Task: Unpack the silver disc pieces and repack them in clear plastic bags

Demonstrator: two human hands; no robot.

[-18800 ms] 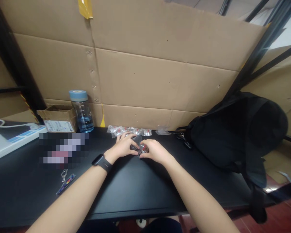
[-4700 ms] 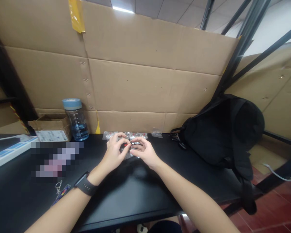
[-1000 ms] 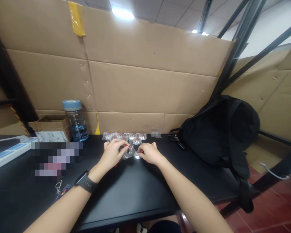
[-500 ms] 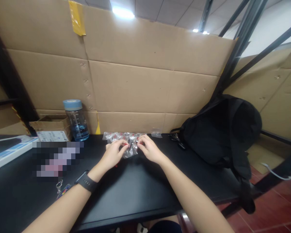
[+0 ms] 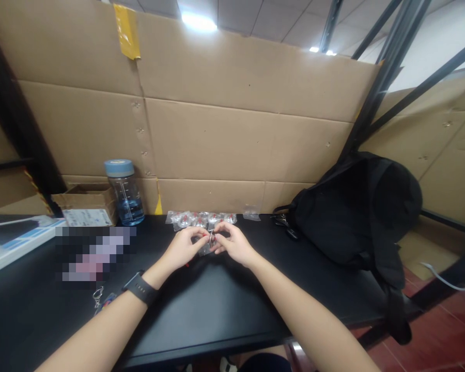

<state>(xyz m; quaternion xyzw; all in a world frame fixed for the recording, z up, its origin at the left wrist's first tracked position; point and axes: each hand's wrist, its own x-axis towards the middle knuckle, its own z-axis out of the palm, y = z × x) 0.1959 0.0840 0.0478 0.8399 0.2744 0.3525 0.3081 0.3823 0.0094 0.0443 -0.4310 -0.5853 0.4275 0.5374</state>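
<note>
Near the back of the black table, my left hand (image 5: 186, 247) and my right hand (image 5: 235, 245) meet fingertip to fingertip. Both are closed in a pinch around a small, thin, silvery piece (image 5: 212, 236) with dark and red bits, whose kind I cannot make out. A clear plastic bag (image 5: 205, 251) shows just beneath the fingers. Right behind the hands lie several small clear packets (image 5: 186, 221) with round, shiny contents and red marks. A bit of red (image 5: 187, 265) peeks out under my left hand. My left wrist wears a dark watch (image 5: 141, 288).
A bottle (image 5: 127, 199) with a blue lid and a small cardboard box (image 5: 89, 206) stand back left. A blurred-out patch (image 5: 98, 253) and a keyring (image 5: 97, 295) lie left. A flat plastic bag (image 5: 251, 212) and a black backpack (image 5: 356, 212) are right. Cardboard (image 5: 209, 139) walls the back.
My right hand has moved left and slightly down, so the fingertips now meet over the small silvery piece. More of the packets behind the hands shows. The view has shifted slightly.
</note>
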